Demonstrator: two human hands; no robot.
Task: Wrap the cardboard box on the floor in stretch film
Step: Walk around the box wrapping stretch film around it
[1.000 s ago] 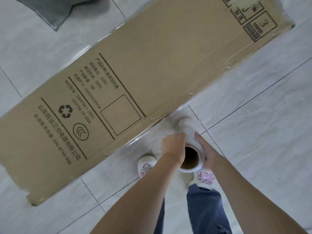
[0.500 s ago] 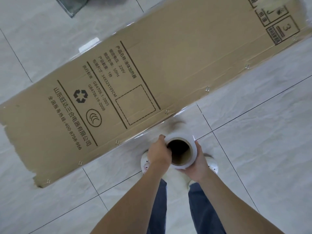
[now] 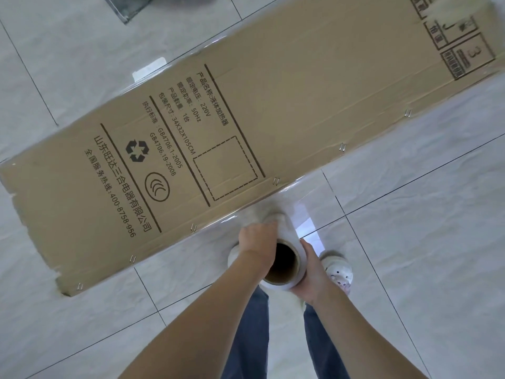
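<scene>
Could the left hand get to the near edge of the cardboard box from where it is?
Probably yes: the left hand grips the film roll close to the cardboard box, with only stretched film between.

bare forearms (image 3: pixel 207 310), blue jeans (image 3: pixel 246 337) — white slippers (image 3: pixel 337 268), pink cartoon print

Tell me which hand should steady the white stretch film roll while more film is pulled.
Probably the right hand: it cups the white stretch film roll from outside, away from the brown cardboard box.
</scene>
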